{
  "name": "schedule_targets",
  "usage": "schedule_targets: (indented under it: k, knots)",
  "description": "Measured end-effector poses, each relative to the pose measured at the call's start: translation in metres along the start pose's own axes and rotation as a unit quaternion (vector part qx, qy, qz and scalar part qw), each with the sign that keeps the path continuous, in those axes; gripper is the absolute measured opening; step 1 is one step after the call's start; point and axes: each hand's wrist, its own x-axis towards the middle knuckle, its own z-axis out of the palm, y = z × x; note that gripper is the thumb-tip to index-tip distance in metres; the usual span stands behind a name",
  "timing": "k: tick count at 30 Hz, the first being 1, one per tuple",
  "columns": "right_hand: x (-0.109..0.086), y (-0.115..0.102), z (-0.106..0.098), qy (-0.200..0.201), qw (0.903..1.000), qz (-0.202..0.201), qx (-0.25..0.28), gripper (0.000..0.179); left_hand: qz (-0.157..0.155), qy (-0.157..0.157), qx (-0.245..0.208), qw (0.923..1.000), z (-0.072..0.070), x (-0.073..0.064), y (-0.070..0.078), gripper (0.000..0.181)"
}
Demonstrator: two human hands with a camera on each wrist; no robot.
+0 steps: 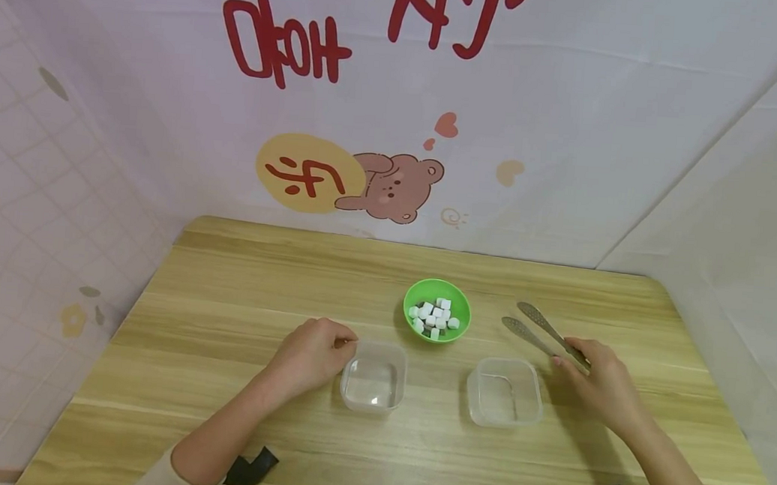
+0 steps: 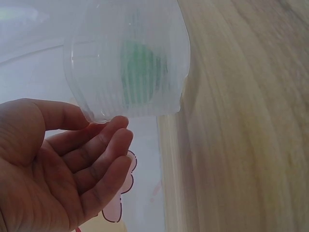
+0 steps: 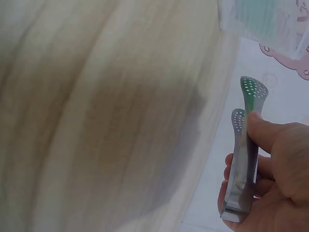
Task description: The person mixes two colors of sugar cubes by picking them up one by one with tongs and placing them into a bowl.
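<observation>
In the head view my left hand (image 1: pixel 313 354) pinches the rim of a clear plastic container (image 1: pixel 374 377) between thumb and forefinger; the left wrist view shows the thumb and index finger on that rim (image 2: pixel 99 118). My right hand (image 1: pixel 602 381) grips metal tongs (image 1: pixel 538 324), their perforated tips apart and pointing toward the back left. Nothing sits between the tips. In the right wrist view the tongs (image 3: pixel 244 164) lie between thumb and curled fingers. A second clear container (image 1: pixel 503 392) stands left of the right hand. Behind the containers sits a green bowl (image 1: pixel 439 284) holding several white cubes (image 1: pixel 432 317).
The wooden table (image 1: pixel 386 468) runs back to a printed wall cloth (image 1: pixel 539 118) with a bear drawing. Side cloths border it left and right. Black straps or mounts (image 1: pixel 252 467) show by both wrists.
</observation>
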Motion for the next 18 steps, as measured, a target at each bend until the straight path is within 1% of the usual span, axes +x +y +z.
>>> schedule_targets:
  k: [4,12,18]
  knots:
    - [-0.0015,0.0017,0.0015,-0.014,0.9997,0.017,0.010,0.042,0.000,-0.002,-0.006,1.0000,-0.0002,-0.0008,-0.0003,0.023]
    - [-0.0057,0.0054,0.0050,-0.042,0.9983,0.035,0.019,0.045,0.000,0.001,-0.008,1.0000,0.0004,-0.0004,-0.0008,0.022]
    - [-0.0061,0.0068,0.0071,-0.041,0.9985,0.035,0.011,0.045,0.001,0.000,-0.010,0.9999,0.0002,-0.0006,-0.0012,0.023]
